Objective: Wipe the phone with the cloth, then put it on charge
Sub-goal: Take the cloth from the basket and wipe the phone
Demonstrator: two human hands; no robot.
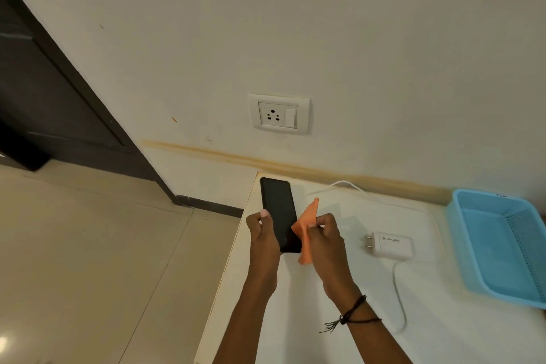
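A black phone (pixel 277 207) is held upright and lengthwise above the left edge of the white counter (pixel 334 298). My left hand (pixel 263 233) grips its lower left side. My right hand (pixel 323 235) pinches a small orange cloth (pixel 305 224) against the phone's lower right edge. A white charger plug (pixel 390 245) lies on the counter to the right, with its white cable (pixel 399 289) looping along the surface. A white wall socket (pixel 279 114) with a switch sits on the wall above the phone.
A light blue plastic basket (pixel 499 242) stands at the counter's right end. To the left the counter drops to a tiled floor (pixel 88 260). A dark door frame (pixel 44 91) is at the far left.
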